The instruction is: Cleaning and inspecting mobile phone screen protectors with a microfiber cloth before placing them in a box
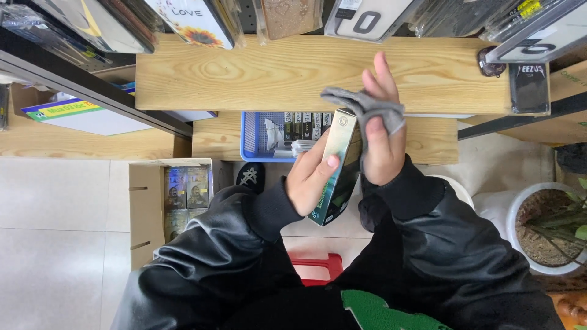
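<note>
From the head camera, looking straight down, the left hand [312,177] is wrapped around a long narrow box [338,165], dark green and cream, thumb on the front face and the fingers hidden behind it. The box is held up in the air in front of a wooden shelf [244,73], tilted so that its top end points away from the person. The right hand [382,131] has a grey cloth [364,105] draped over it and is pressed against the upper right edge of the box, fingers mostly straight, the cloth pinched between palm and box rather than gripped in a fist.

As for progress, the cloth sits at the top end of the box, so the wiping looks to be at that end; the lower half shows no cloth on it, and I cannot tell whether it has been gone over.

Below the shelf a blue basket [254,131] holds more small boxes, and a cardboard carton [174,201] with packets stands on the tiled floor. A potted plant [550,226] is cut off at the right edge. The far side of the box and its back face are hidden by the hands, and the black sleeves cover both wrists.
</note>
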